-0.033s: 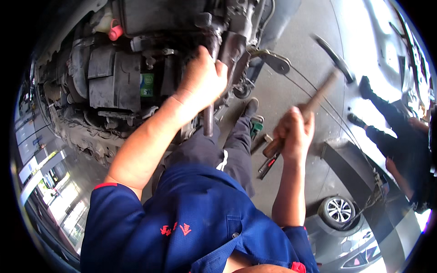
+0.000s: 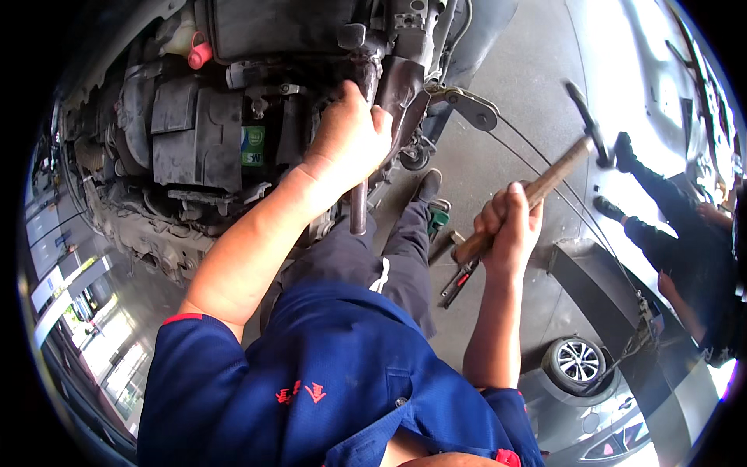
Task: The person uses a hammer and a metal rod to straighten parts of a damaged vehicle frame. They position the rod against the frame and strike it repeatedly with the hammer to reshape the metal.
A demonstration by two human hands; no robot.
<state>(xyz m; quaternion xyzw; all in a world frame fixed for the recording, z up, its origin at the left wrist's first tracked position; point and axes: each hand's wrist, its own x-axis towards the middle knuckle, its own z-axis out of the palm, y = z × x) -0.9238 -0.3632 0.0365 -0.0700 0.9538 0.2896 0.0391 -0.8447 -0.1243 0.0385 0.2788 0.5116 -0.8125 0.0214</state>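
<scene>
My right hand is closed around the wooden handle of a hammer, raised over the floor to the right of the car. The hammer's long dark head points up and right, apart from the car. In front of me my left hand grips a dark metal bar beside the front of the open engine bay. The bar's lower end sticks out below my fist. At its top is a block-like piece; whether it belongs to the bar I cannot tell.
A pulley arm with taut cables stands right of the car. Tools and a green object lie on the floor by my foot. A wheel is at lower right, near a dark beam. Another person is at far right.
The hammer in my right hand has swung slightly, its head moving right and down and showing less blur. My left hand stays on the bar, almost unmoved.
</scene>
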